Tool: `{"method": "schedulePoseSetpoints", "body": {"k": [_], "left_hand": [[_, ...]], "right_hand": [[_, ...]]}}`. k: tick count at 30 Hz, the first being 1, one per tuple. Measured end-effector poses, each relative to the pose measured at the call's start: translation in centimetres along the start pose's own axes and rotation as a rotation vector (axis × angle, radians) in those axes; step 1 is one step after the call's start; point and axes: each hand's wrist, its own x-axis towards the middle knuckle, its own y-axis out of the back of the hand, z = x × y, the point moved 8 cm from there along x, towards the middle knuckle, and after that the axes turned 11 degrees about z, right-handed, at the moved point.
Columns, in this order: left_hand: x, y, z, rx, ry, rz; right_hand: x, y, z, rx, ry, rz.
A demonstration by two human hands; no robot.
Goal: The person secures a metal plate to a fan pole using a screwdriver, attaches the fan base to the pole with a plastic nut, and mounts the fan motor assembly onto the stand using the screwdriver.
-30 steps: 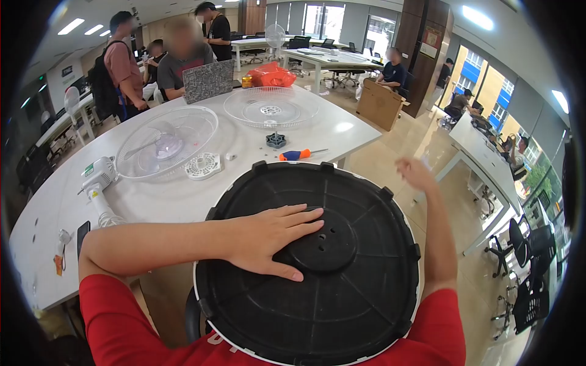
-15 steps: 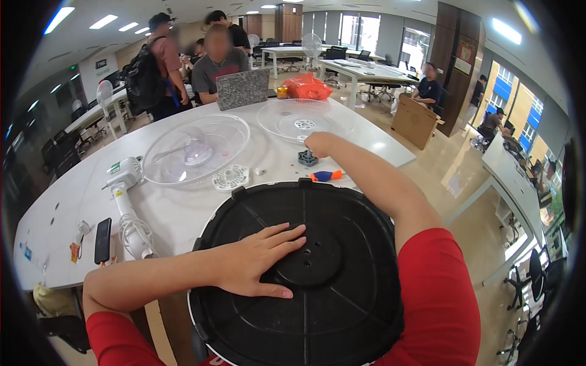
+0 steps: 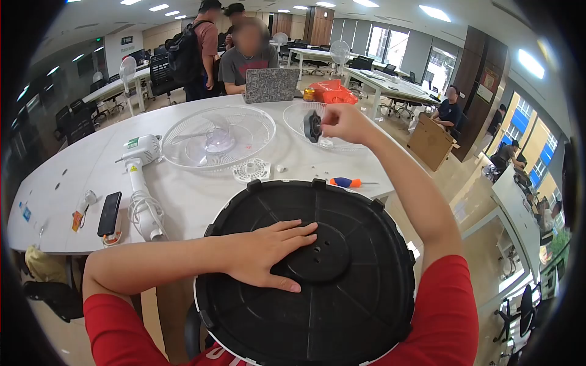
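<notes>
A large black round fan base [image 3: 360,299], its ribbed underside up, rests against my body at the table's front edge. My left hand [image 3: 268,253] lies flat on it with fingers stretched, beside the small holes at its centre. Above the table, my right hand [image 3: 348,124] pinches a dark grey, star-shaped plastic part [image 3: 313,127], held upright on its edge. Below that hand lies a screwdriver [image 3: 345,182] with a blue and orange handle. A white perforated plastic disc [image 3: 251,171] sits just beyond the base.
Two fan grilles, one with clear blades [image 3: 218,139] and one behind my right hand [image 3: 293,116], lie on the white table [image 3: 183,201]. A fan motor with pole [image 3: 141,177] and a phone [image 3: 110,213] are left. A person sits behind a laptop [image 3: 271,85].
My right hand has lifted the star-shaped part off the table and turned it on edge. My left hand stays flat on the base. The view has shifted left.
</notes>
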Motion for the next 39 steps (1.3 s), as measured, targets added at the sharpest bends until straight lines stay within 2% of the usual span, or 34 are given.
{"method": "schedulePoseSetpoints", "body": {"k": [1,3,5,7,10,13,15,17,19,21,22,24,25,27,30,33,36,39], "left_hand": [[-0.1,-0.2,0.2,-0.015,0.008,-0.003],[0.0,0.2,0.6,-0.004,-0.025,0.079],[0.7,1.0,-0.2,-0.234,0.178,0.102],[1.4,1.2,-1.7,-0.470,0.198,0.326],[2.2,0.9,-0.9,-0.491,0.233,0.279],[3.1,1.9,2.2,-0.638,0.132,0.318],[3.4,1.5,3.4,-0.502,0.224,0.143],[3.7,0.8,3.3,-0.720,0.091,0.246],[3.9,0.4,3.5,-0.743,0.098,0.189],[4.4,0.0,3.4,-0.682,0.043,0.188],[4.5,0.2,3.7,-0.678,0.011,0.226],[4.6,0.1,4.1,-0.646,0.021,0.184],[4.6,0.2,4.2,-0.603,0.038,0.165],[4.4,0.0,4.8,-0.601,0.018,0.135],[4.3,0.2,4.9,-0.747,0.062,0.160],[4.2,0.1,5.3,-0.698,0.078,0.141],[4.2,0.0,5.2,-0.600,0.003,0.187],[3.8,-0.2,5.3,-0.498,-0.018,0.136]], "right_hand": [[-3.2,0.1,-2.2,0.356,-0.130,0.012],[-7.9,-0.9,-4.0,0.490,-0.109,-0.100],[-13.5,-2.8,-3.0,0.525,-0.243,-0.088],[-17.7,-3.6,-7.3,0.600,-0.252,-0.182],[-20.5,-4.1,-7.2,0.720,-0.329,-0.153],[-22.9,-4.5,-7.9,0.660,-0.401,-0.200],[-24.2,-4.0,-7.6,0.590,-0.444,-0.213],[-24.8,-3.0,-8.4,0.573,-0.359,-0.213],[-25.0,-0.9,-9.0,0.407,-0.195,-0.138],[-24.7,0.7,-10.5,0.609,-0.106,-0.066],[-24.8,1.3,-11.3,0.607,-0.124,-0.048],[-25.0,1.7,-14.3,0.331,0.049,-0.128],[-25.0,1.7,-14.2,0.330,0.040,-0.121],[-25.3,1.4,-14.8,0.158,0.161,-0.111],[-25.8,1.4,-14.3,0.242,0.071,-0.111],[-26.2,1.6,-15.0,0.199,0.112,-0.134],[-26.2,2.0,-16.1,0.091,0.170,-0.160],[-26.5,2.2,-15.5,0.037,0.127,-0.225]]}}
